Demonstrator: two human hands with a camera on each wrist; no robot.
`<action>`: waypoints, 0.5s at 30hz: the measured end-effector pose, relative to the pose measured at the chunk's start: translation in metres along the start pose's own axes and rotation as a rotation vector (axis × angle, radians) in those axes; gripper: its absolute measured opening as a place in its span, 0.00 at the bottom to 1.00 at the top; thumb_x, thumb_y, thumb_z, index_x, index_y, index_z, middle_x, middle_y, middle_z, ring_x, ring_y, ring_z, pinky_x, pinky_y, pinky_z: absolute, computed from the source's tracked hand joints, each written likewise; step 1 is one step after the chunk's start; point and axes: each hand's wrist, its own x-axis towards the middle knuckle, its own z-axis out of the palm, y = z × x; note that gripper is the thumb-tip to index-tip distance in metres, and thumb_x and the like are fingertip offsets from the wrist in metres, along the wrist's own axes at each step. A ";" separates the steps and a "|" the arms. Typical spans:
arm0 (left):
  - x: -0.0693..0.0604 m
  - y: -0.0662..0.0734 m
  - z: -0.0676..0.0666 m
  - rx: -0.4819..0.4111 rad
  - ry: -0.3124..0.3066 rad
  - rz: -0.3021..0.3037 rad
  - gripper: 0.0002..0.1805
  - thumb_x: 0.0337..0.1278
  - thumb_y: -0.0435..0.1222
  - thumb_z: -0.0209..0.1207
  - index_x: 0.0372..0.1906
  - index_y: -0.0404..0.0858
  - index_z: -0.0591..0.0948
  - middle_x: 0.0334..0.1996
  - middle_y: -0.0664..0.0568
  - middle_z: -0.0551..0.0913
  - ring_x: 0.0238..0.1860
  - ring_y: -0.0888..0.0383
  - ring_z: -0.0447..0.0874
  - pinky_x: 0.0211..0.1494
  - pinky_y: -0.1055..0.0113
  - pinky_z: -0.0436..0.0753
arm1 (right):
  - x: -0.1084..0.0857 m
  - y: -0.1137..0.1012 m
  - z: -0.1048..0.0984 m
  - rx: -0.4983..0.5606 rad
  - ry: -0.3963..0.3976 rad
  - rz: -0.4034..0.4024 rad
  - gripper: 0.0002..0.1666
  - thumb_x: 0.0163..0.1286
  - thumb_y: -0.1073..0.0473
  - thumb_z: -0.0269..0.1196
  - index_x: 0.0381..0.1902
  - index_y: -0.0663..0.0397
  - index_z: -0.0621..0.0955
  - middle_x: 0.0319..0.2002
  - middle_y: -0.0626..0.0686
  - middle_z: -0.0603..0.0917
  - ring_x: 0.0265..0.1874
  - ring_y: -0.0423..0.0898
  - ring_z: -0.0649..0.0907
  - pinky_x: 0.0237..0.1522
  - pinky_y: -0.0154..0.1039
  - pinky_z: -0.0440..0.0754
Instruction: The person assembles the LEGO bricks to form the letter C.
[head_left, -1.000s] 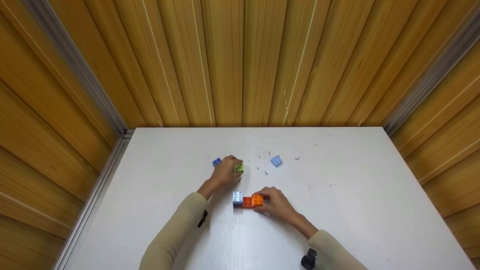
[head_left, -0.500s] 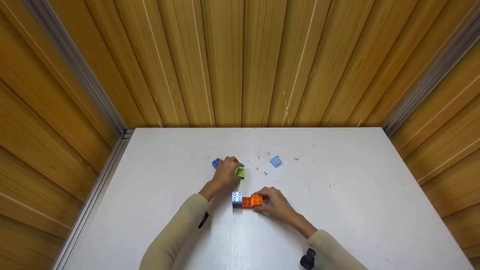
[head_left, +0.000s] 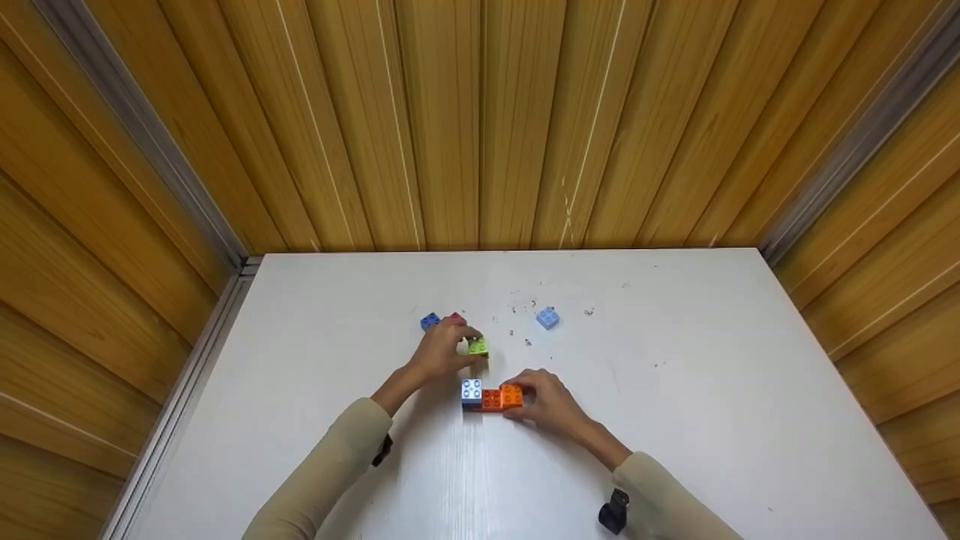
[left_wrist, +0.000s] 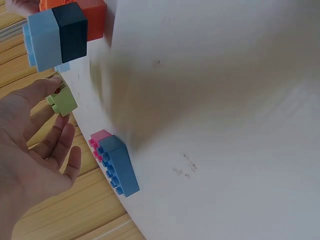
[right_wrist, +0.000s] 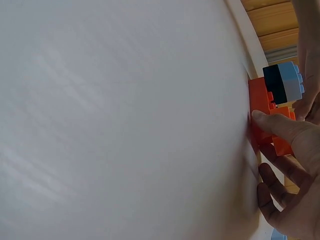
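My left hand (head_left: 441,352) pinches a lime green brick (head_left: 478,346) between thumb and fingers; in the left wrist view the green brick (left_wrist: 63,100) shows printed marks near the thumb. Nearer the front, my right hand (head_left: 553,405) grips the right end of a joined row: a red brick (head_left: 490,399) at the base, an orange brick (head_left: 511,395) on its right end, and a light blue brick (head_left: 471,389) over a dark one on its left end. The right wrist view shows the thumb against the red brick (right_wrist: 258,95), beside the orange brick (right_wrist: 283,145).
Behind my left hand lie a blue brick (head_left: 429,321) and a pink brick (head_left: 456,317), side by side. A separate light blue brick (head_left: 547,318) sits farther right on the white table (head_left: 675,390). Small dark specks are scattered nearby. Wood-patterned walls (head_left: 450,127) enclose the table.
My left hand has shifted slightly left and toward the front, and the green brick stands a little nearer the front. The pink brick has come into sight. My right hand keeps its grip on the row.
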 end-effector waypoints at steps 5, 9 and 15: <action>-0.009 0.007 -0.010 -0.027 0.028 0.029 0.18 0.55 0.39 0.74 0.47 0.34 0.88 0.42 0.44 0.87 0.45 0.48 0.84 0.49 0.55 0.84 | 0.001 0.000 -0.004 -0.004 -0.012 0.004 0.24 0.56 0.56 0.78 0.51 0.54 0.88 0.43 0.49 0.88 0.41 0.41 0.77 0.48 0.35 0.71; -0.019 0.014 -0.017 -0.072 0.033 0.033 0.18 0.54 0.39 0.74 0.48 0.34 0.87 0.43 0.44 0.87 0.46 0.46 0.84 0.50 0.54 0.84 | 0.000 0.000 -0.006 -0.011 -0.005 0.008 0.24 0.56 0.57 0.78 0.51 0.55 0.88 0.42 0.49 0.88 0.41 0.42 0.77 0.48 0.36 0.72; -0.040 0.020 -0.024 -0.084 0.016 0.010 0.19 0.53 0.39 0.75 0.50 0.37 0.88 0.43 0.47 0.85 0.48 0.49 0.81 0.53 0.53 0.81 | 0.000 -0.002 -0.003 0.012 -0.014 0.011 0.24 0.55 0.57 0.78 0.51 0.54 0.88 0.43 0.50 0.88 0.42 0.42 0.78 0.49 0.37 0.72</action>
